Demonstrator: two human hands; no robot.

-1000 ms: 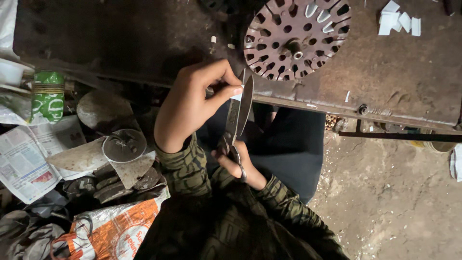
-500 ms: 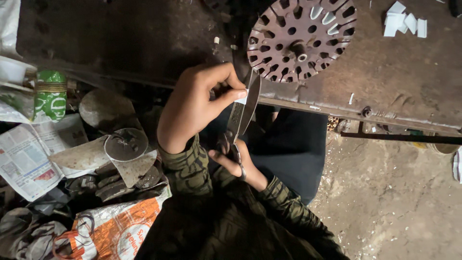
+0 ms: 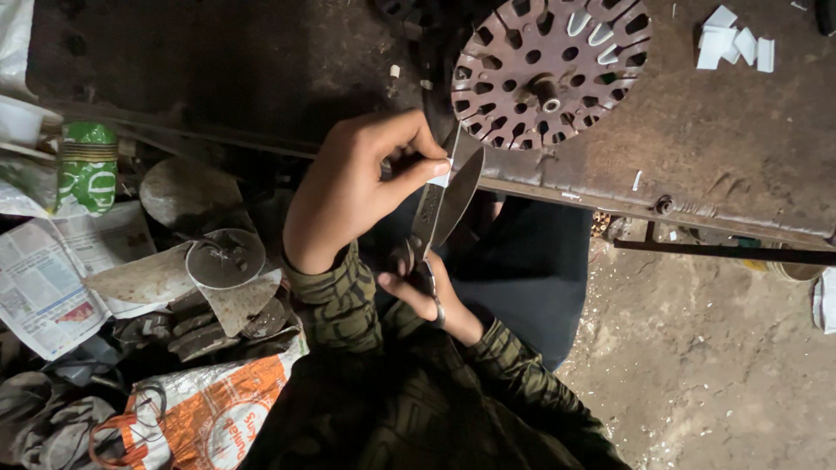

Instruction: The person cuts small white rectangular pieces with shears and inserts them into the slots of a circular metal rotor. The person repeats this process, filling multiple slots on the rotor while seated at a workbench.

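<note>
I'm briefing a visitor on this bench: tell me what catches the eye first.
At centre, the left hand pinches a small white strip between the blades of large scissors, whose handles the right hand grips just below. Above them, a rusty slotted metal disc lies on the dark workbench, with white paper pieces at top right.

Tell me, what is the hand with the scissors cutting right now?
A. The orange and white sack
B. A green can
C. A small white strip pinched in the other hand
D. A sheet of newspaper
C: the right hand works large scissors whose blades meet a small white strip pinched in the left hand's fingertips, below the slotted metal disc.
</note>
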